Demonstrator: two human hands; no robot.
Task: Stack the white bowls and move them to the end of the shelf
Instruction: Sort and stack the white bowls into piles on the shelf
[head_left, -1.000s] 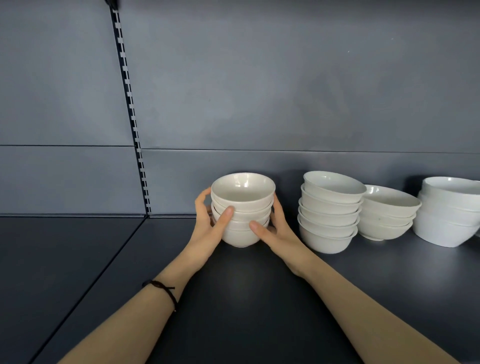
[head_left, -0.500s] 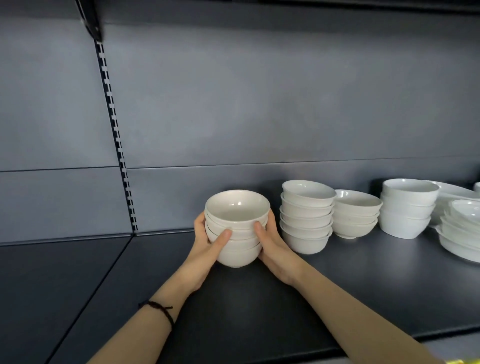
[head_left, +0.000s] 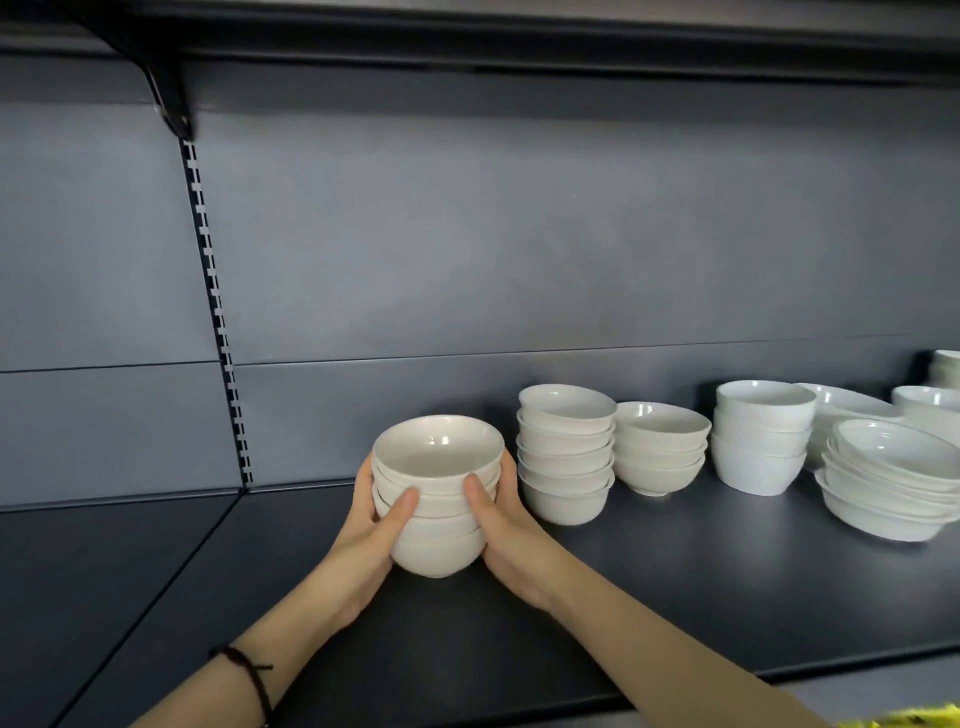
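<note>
White glazed ceramic: the stack of white bowls (head_left: 439, 493), about four nested, sits upright at mid-shelf, near the front half of the dark grey shelf (head_left: 675, 597).

Hands: the left hand (head_left: 371, 530) cups the stack's left side, thumb across the front of the middle bowls. The right hand (head_left: 506, 535) mirrors it on the right side, thumb also on the front. Both are wrapped closely round the stack. A black cord bracelet (head_left: 249, 675) is on the left wrist.

Contact with the shelf: cannot tell whether the stack's foot rests on the surface or is just clear of it.

Neighbours: a five-bowl stack (head_left: 566, 457) stands just right of the right hand, apart from the held stack. Further right are a lower bowl stack (head_left: 660, 447), deep bowls (head_left: 761, 436) and shallow dishes (head_left: 893, 478).

To the left, bare shelf runs to the seam below the slotted upright (head_left: 218, 312).

Step, as judged: stacking of this set looks done, and the move along the shelf is in hand, not yet finished.

Next move calls for:
- even pressure from both sides, so the nested bowls do not shift or tilt;
- a level carry or slide to the shelf end, likely leftward over the bare stretch;
- keeping clear of the five-bowl stack;
- setting the foot down flat before letting go.
</note>
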